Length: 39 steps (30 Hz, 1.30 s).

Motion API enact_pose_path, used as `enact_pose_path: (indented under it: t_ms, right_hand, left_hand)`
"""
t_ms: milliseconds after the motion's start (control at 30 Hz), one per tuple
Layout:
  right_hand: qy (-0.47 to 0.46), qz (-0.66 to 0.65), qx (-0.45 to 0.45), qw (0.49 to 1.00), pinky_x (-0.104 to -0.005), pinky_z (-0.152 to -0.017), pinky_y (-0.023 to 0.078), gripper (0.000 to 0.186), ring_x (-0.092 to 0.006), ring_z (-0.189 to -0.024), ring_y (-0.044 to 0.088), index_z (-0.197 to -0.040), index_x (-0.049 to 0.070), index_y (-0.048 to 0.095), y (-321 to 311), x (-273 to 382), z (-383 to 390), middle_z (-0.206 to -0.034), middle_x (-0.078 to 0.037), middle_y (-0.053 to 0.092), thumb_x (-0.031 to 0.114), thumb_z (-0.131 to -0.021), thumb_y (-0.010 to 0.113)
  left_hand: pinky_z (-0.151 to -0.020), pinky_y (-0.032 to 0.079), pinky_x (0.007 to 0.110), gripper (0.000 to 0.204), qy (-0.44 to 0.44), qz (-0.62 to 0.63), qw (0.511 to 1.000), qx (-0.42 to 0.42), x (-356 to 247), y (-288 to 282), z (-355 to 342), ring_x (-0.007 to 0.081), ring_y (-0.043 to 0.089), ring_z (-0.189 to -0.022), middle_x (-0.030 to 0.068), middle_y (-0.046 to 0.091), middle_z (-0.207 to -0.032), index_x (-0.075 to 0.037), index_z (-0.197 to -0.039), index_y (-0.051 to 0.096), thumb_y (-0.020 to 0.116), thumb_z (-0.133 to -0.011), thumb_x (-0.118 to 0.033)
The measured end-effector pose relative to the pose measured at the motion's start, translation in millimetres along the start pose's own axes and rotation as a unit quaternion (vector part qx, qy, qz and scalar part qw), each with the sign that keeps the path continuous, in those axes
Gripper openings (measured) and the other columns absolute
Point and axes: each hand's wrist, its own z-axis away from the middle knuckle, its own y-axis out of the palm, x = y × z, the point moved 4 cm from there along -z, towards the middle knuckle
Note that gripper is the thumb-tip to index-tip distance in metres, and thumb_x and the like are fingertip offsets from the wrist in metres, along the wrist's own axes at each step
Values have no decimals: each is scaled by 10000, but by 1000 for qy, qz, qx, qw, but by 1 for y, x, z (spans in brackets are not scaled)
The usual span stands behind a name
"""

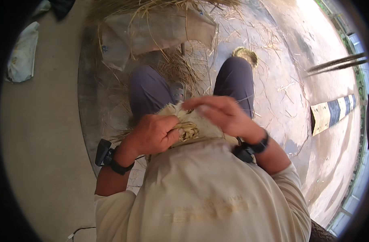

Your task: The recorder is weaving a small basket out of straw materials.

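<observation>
A bunched or coiled piece of straw rests against my lap, close to the hem of my light shirt. My left hand is closed on its left side, thumb and fingers pinching the strands. Beneath it a whitish, frayed cloth is spread over my thighs. Over this cloth, right of the straw, hovers my right hand. Its fingers are smeared by motion and reach left toward the straw; whether they hold a strand cannot be made out.
Ahead of my knees a translucent sheet lies with loose straw over and around it. A coiled straw piece sits by my right knee. Farther right is a black-and-yellow striped bar. A white sack lies far left.
</observation>
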Motion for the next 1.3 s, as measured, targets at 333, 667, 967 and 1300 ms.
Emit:
enact_pose_path:
  t_ms: [333, 667, 967, 1300]
  right_hand:
    - [224, 20, 153, 962, -287, -700, 500, 479, -112, -751, 608, -1102, -38, 729, -46, -60, 47, -800, -45, 698, 419, -1087, 588]
    - [217, -242, -45, 945, -334, -646, 512, 434, -172, -707, 639, -1036, -33, 734, -32, -74, -2, -816, -83, 705, 360, -1101, 561]
    - [43, 291, 201, 934, -451, -634, 524, 370, -421, -677, 643, -851, -24, 710, 4, -32, -11, -762, -230, 673, 305, -1018, 680]
    - [35, 124, -348, 929, -337, -579, 419, 378, -114, -623, 446, -797, -13, 634, -159, -24, 17, -642, -90, 488, 266, -1053, 630]
  left_hand:
    - [-570, 457, 429, 192, -17, 81, 995, 59, 18, 15, 2, 379, 600, -614, 195, 580, -684, 4, -826, 590, 703, -907, -128]
    - [-581, 474, 447, 243, -39, 88, 990, 103, 21, 28, -11, 398, 622, -653, 201, 619, -721, -22, -807, 608, 731, -911, -205]
    - [-723, 504, 443, 173, 0, 10, 996, 88, 18, 3, -24, 351, 647, -763, 171, 657, -834, -18, -1001, 681, 732, -877, -128]
    - [-1121, 421, 526, 447, 29, -255, 923, -288, 10, -123, -42, 430, 549, -1289, 195, 615, -1367, 8, -1295, 644, 736, -881, -132]
